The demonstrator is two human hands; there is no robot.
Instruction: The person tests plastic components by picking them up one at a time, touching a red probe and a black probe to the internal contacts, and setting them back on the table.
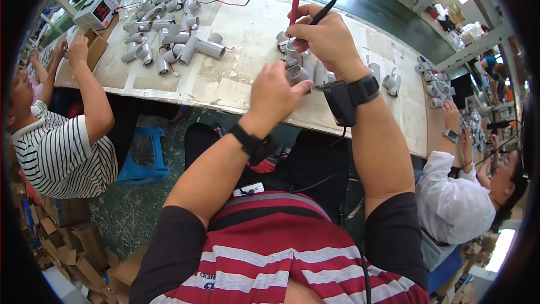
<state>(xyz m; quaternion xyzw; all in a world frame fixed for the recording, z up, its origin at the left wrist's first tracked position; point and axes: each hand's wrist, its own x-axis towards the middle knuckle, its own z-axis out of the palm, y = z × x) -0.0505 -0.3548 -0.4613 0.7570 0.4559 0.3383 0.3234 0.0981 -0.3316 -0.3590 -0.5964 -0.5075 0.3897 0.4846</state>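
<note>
My right hand (332, 36) is closed around two test probes, a red probe (296, 3) and a black probe (325, 12). Their tips point down at a small group of grey cylindrical housings under that hand; the exact contact is hidden by my fingers. My left hand (274, 93) is at the near side of the group, its thumb and fingers around a grey cylindrical housing (298, 73) with an open round end. More grey housings (320, 74) stand beside it, partly behind my right wrist.
Many grey housings (169, 36) lie heaped at the table's left. A white box with a red display (97, 10) sits beyond them, next to a cardboard box (95, 48). Co-workers sit left (67, 146) and right (458, 197). A blue stool (144, 157) stands below the table edge.
</note>
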